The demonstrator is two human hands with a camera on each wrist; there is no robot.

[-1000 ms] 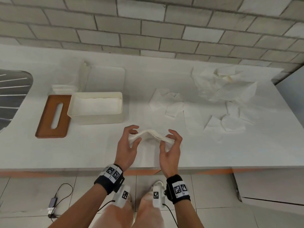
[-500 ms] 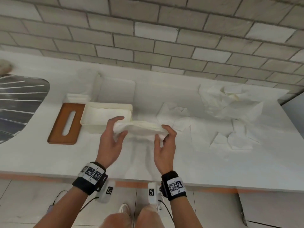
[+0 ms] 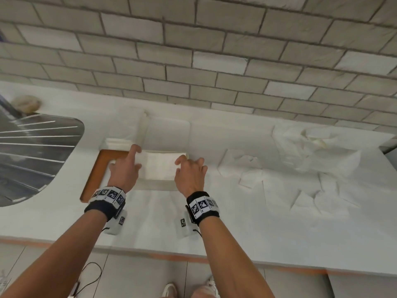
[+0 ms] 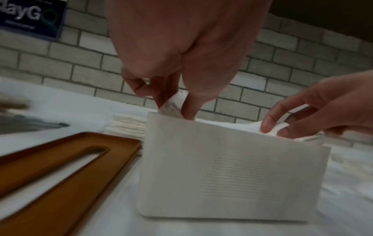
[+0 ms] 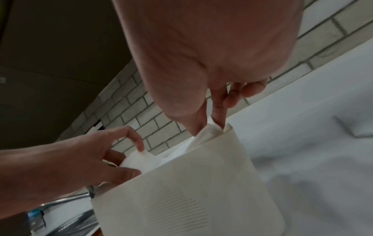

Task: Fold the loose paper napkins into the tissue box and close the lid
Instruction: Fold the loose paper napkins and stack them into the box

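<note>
Both hands, left [image 3: 124, 168] and right [image 3: 190, 172], pinch a folded napkin [image 3: 161, 166] inside the open box [image 4: 232, 167] on the white worktop [image 3: 236, 237]. The brown lid [image 3: 94, 171] lies at the box's 9 o'clock, loose napkins [image 3: 311, 160] at 3 o'clock, a brick wall [image 3: 214, 50] behind.

text: "dayG" in pale letters, cut off at the left edge | on: dark blue sign [image 4: 30, 17] on the brick wall [image 4: 84, 63] | smaller line below: blurred, not readable | wristbands [image 3: 203, 204]: black-and-white square code marks only
</note>
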